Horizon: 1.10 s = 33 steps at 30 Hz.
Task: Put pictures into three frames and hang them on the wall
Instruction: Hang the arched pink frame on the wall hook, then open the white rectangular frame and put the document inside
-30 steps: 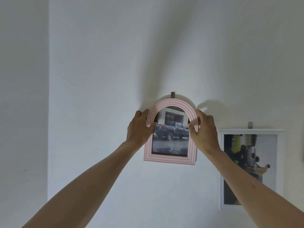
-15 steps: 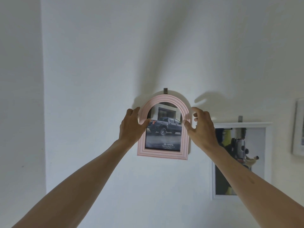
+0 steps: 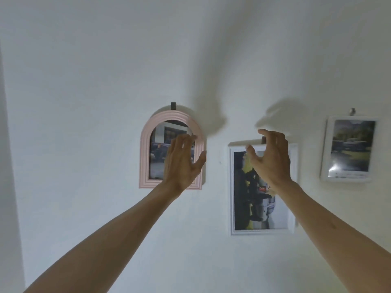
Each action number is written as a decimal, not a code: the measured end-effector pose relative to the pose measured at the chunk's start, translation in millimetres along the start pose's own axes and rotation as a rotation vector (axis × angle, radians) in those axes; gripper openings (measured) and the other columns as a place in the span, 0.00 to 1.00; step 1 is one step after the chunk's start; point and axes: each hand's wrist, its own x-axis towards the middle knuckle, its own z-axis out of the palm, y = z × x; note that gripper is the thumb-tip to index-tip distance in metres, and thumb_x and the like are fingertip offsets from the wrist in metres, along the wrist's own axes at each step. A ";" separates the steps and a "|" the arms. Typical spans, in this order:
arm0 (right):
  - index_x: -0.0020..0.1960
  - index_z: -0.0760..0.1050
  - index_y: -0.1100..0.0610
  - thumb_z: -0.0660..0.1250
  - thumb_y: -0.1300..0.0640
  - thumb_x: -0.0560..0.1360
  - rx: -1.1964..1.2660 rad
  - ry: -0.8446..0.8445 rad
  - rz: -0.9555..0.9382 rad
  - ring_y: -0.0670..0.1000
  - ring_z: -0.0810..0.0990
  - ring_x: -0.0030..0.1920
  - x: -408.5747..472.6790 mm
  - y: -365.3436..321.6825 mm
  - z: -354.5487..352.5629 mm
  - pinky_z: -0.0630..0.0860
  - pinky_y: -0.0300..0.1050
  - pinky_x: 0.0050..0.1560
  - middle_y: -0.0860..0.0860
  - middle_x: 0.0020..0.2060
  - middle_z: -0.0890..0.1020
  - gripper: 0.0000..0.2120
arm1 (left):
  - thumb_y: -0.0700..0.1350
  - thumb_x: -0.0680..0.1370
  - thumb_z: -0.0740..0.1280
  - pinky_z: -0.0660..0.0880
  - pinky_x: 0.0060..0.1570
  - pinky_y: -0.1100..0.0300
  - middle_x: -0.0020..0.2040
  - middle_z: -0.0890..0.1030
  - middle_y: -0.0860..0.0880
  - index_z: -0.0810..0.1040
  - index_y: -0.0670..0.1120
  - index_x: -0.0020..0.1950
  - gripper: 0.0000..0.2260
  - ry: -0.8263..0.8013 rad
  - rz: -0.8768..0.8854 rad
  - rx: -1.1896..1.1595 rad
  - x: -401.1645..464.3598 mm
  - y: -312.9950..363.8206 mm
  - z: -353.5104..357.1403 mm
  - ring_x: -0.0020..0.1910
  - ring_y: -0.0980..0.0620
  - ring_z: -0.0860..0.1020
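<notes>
A pink arched frame point(image 3: 146, 149) with a picture of a dark truck hangs from a dark hook point(image 3: 173, 105) on the white wall. To its right hangs a tall white frame point(image 3: 294, 187), and further right a smaller white frame point(image 3: 349, 149) with a landscape picture. My left hand point(image 3: 182, 161) is raised in front of the pink frame, fingers relaxed, holding nothing. In front of the tall white frame's top my right hand point(image 3: 270, 157) hovers with loosely curved fingers and is empty.
The white wall point(image 3: 84, 102) spreads wide to the left and below the frames. A wall corner point(image 3: 8, 166) runs down the far left. A small metal hook point(image 3: 352, 111) holds the right frame.
Both hands have let go of the pink frame and drawn back from the wall. The view has swung right, bringing the third frame fully into sight.
</notes>
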 end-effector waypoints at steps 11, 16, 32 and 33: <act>0.75 0.57 0.48 0.71 0.45 0.75 0.082 -0.223 0.275 0.58 0.73 0.65 -31.8 124.5 -53.8 0.76 0.57 0.60 0.55 0.70 0.66 0.35 | 0.53 0.75 0.71 0.75 0.59 0.55 0.63 0.74 0.49 0.68 0.47 0.71 0.27 -0.284 -0.555 -0.255 -36.8 88.0 79.2 0.59 0.49 0.75; 0.77 0.56 0.46 0.72 0.46 0.75 0.234 -0.329 0.316 0.54 0.77 0.56 -49.4 153.3 -48.4 0.74 0.48 0.56 0.53 0.61 0.75 0.37 | 0.51 0.74 0.73 0.73 0.52 0.60 0.54 0.79 0.48 0.73 0.43 0.65 0.23 -0.277 -0.762 -0.261 -43.2 91.0 94.9 0.52 0.50 0.77; 0.74 0.64 0.44 0.67 0.55 0.79 0.368 -0.286 0.231 0.55 0.82 0.49 -55.2 174.9 -39.8 0.81 0.52 0.52 0.53 0.52 0.81 0.25 | 0.39 0.75 0.73 0.77 0.42 0.64 0.49 0.80 0.47 0.74 0.45 0.58 0.15 -0.169 -0.877 -0.425 -48.0 103.4 107.8 0.46 0.46 0.80; 0.74 0.64 0.44 0.67 0.55 0.79 0.376 -0.287 0.235 0.55 0.82 0.48 -54.2 174.0 -42.6 0.81 0.50 0.52 0.53 0.52 0.81 0.25 | 0.39 0.74 0.73 0.76 0.41 0.65 0.48 0.80 0.48 0.74 0.45 0.58 0.15 -0.157 -0.871 -0.441 -48.2 104.6 105.8 0.46 0.47 0.80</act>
